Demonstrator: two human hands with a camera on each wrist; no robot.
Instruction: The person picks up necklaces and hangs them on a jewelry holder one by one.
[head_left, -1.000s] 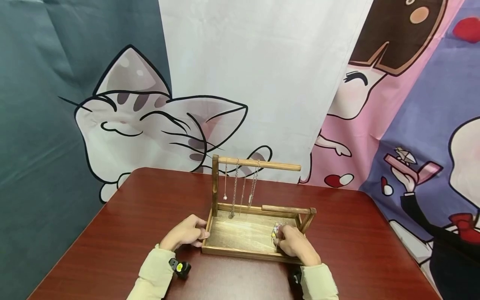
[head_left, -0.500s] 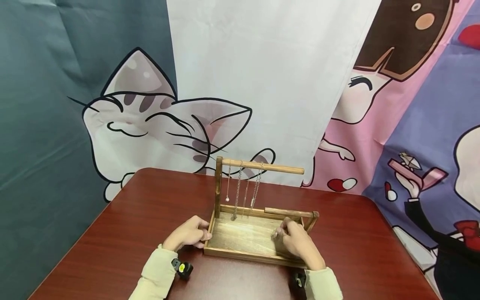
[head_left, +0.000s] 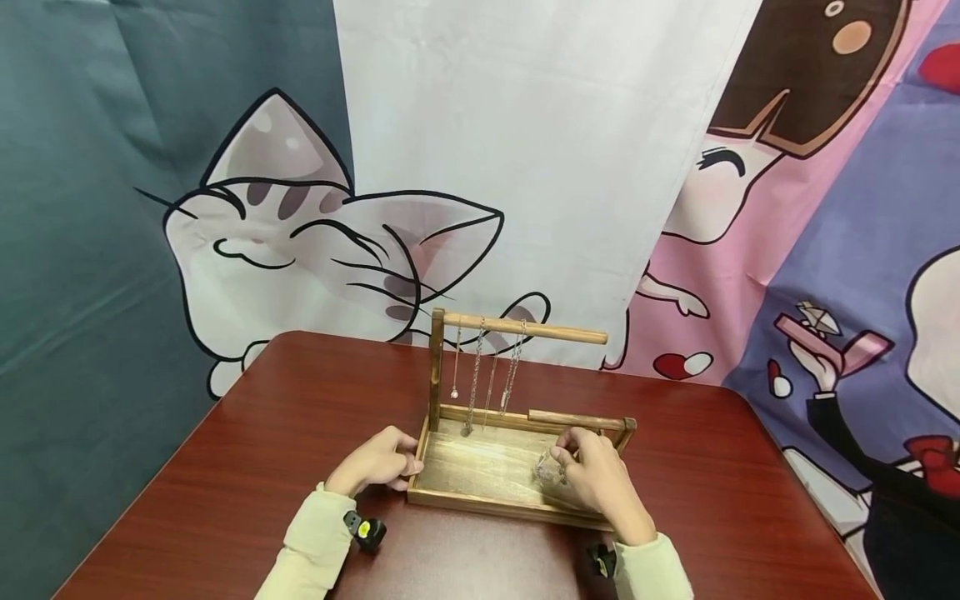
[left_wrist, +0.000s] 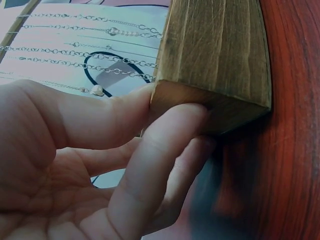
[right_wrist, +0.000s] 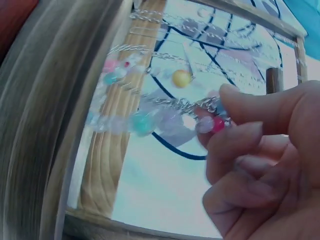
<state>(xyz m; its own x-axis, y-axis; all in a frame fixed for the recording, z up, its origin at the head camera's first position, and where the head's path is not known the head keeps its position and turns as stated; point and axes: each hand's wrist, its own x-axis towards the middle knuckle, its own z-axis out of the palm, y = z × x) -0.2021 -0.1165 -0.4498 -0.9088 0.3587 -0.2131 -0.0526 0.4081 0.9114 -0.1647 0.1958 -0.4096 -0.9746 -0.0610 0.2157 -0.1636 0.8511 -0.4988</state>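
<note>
A wooden jewelry stand (head_left: 480, 462) with a shallow tray base sits on the table. My left hand (head_left: 378, 460) grips the left wall of its tray; the left wrist view shows thumb and fingers at the wooden corner (left_wrist: 215, 50). Over the tray's right part, my right hand (head_left: 596, 479) pinches a beaded bracelet (head_left: 547, 471) between thumb and index finger. Pastel, pink, teal and yellow beads (right_wrist: 142, 124) and a silver chain (right_wrist: 187, 105) dangle from the fingertips in the right wrist view. Part of the bracelet is hidden behind the fingers.
Several silver necklaces (head_left: 474, 375) hang from the stand's tall upper bar (head_left: 555, 330). A shorter, lower bar (head_left: 581, 419) extends from the right post, just behind the right hand. Red-brown table (head_left: 300, 417) surrounds the stand; a cartoon-printed curtain (head_left: 525, 167) hangs behind.
My right hand has risen slightly from the tray floor, and the bracelet now hangs below its fingertips. The left hand keeps its grip on the stand. The head view has shifted a little.
</note>
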